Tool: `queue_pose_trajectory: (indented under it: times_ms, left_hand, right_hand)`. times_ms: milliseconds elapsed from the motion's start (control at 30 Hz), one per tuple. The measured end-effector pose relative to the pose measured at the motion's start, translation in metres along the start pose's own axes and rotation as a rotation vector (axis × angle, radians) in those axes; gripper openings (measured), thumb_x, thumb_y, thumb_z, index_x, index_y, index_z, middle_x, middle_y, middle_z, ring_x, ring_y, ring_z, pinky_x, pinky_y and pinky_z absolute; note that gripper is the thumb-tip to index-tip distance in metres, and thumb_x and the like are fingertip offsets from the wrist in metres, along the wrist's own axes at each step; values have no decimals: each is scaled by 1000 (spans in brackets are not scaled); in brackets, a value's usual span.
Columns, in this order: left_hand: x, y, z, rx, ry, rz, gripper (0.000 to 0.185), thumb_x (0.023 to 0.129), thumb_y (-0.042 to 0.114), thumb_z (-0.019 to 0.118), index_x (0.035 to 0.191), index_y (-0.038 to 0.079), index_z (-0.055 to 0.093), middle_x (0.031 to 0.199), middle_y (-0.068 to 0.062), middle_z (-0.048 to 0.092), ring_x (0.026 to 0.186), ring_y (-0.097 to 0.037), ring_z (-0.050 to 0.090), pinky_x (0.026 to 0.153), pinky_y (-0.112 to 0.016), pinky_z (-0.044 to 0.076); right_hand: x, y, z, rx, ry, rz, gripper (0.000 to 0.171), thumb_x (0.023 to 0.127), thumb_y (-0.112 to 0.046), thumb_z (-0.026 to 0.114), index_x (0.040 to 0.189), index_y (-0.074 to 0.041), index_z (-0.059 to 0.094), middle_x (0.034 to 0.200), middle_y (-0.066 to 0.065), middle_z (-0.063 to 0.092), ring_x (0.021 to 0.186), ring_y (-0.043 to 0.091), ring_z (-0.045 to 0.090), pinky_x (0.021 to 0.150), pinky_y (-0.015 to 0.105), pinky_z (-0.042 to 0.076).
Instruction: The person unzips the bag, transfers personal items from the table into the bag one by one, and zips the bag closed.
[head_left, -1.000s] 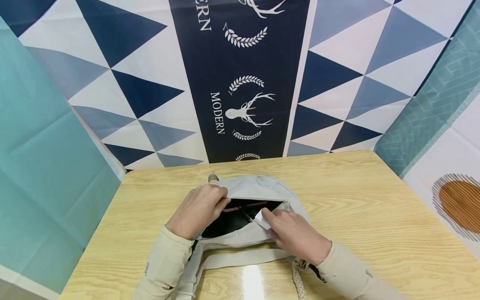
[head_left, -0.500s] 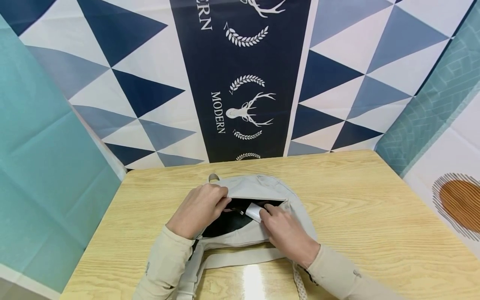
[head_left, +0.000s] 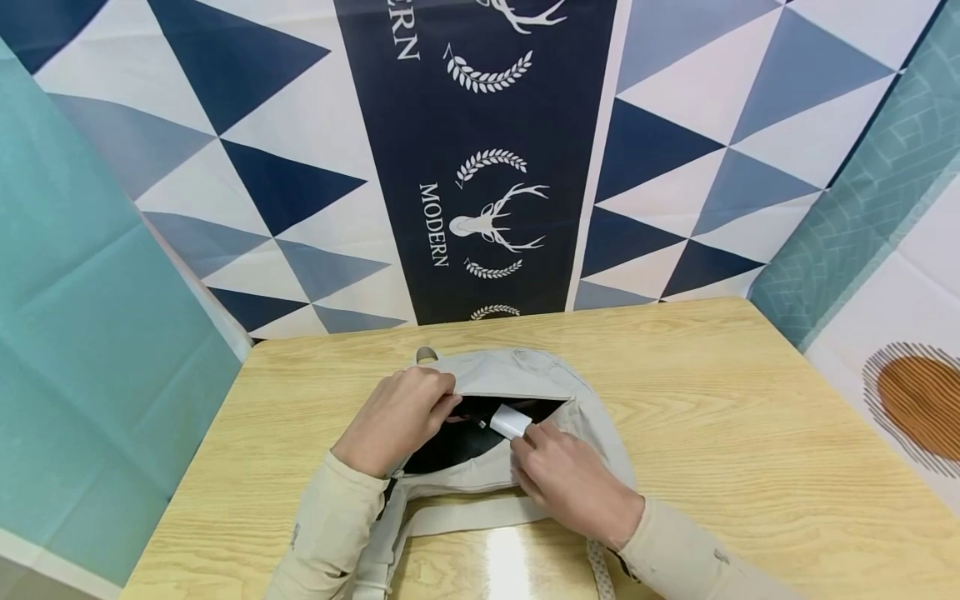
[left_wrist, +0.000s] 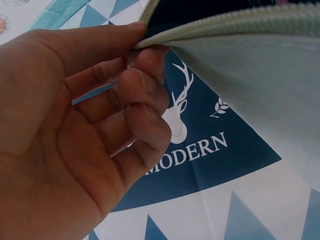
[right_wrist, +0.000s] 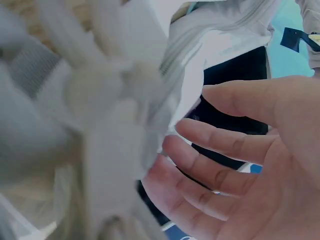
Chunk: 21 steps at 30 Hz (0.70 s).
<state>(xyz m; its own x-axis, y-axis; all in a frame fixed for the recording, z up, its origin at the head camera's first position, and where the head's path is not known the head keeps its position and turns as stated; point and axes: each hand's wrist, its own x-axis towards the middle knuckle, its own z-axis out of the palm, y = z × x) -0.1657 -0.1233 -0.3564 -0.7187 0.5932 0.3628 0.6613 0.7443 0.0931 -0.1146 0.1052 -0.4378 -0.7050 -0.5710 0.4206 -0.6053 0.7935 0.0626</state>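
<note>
A light grey backpack (head_left: pixel 525 367) lies on the table with its zipped opening spread, showing a black inside (head_left: pixel 450 446). My left hand (head_left: pixel 401 421) pinches the far edge of the opening at its left; in the left wrist view, thumb and forefinger grip the zipper edge (left_wrist: pixel 200 31). My right hand (head_left: pixel 573 475) holds the right end of a small white block, like a power adapter (head_left: pixel 511 422), by the fingertips over the opening. Close to the block's left end is a dark cable's metal tip (head_left: pixel 482 424). The right wrist view shows the fingers (right_wrist: pixel 215 137) close against the bag's pale edge.
The wooden table (head_left: pixel 712 392) runs out on both sides of the bag. A strap (head_left: pixel 480 517) and a braided cord (head_left: pixel 600 571) lie at the bag's near side. Behind the table hangs a patterned cloth (head_left: pixel 487 167); a teal cloth (head_left: pixel 97 333) covers the left side.
My right hand has moved slightly left and the white block has shifted up and left, deeper over the dark opening, beside the cable tip. The left hand has stayed in place.
</note>
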Motion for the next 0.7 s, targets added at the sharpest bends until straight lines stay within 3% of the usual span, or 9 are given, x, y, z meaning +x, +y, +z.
queue_pose_trajectory:
  times_ms: [167, 333, 467, 700]
  left_hand:
    - [1, 0, 1, -2, -2, 4, 36, 95, 17, 69, 64, 22, 51, 58, 12, 41, 49, -3, 41, 46, -22, 36]
    - [1, 0, 2, -4, 0, 14, 34, 93, 17, 72, 65, 21, 53, 58, 11, 42, 49, -4, 41, 47, -22, 37]
    - [1, 0, 4, -5, 3, 19, 31, 92, 17, 74, 66, 20, 56, 59, 10, 44, 51, -4, 42, 48, -22, 37]
    - [0, 0, 5, -6, 18, 23, 34, 92, 17, 74, 65, 20, 53, 59, 10, 42, 51, -5, 42, 48, -23, 37]
  right_hand:
    - [0, 1, 4, -13, -1, -33, 19, 88, -21, 75, 91, -11, 58, 79, 0, 55, 73, 16, 52, 58, 28, 47]
    - [0, 2, 6, -32, -29, -31, 33, 90, -23, 73, 114, -4, 62, 93, 6, 58, 79, 19, 50, 64, 31, 48]
    - [1, 3, 9, -30, -55, -33, 47, 92, -25, 70, 129, 2, 58, 109, 13, 61, 91, 22, 55, 74, 34, 52]
    - [-2, 11, 16, -23, -134, 17, 54, 100, -33, 60, 134, 9, 54, 131, 24, 57, 121, 37, 55, 93, 46, 51]
